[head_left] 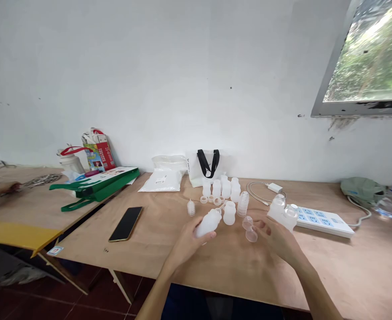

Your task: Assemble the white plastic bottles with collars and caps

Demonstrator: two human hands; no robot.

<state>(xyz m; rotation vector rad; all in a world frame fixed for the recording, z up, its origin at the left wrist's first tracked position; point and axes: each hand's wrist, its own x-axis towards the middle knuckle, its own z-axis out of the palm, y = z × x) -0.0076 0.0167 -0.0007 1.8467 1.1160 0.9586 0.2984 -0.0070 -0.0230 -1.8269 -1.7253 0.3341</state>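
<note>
Best squeeze lightly: left hand [189,236] has a frosted bottle [208,223] between its fingers; clear caps [251,235] touch narrowed right hand [278,238] fingertips (grip unclear).

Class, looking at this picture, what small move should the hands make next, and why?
Perhaps the right hand should bring one clear cover toward the white bottle in the left hand: the right fingers are at the cover, and two bottles near that hand wear clear tops.
</note>
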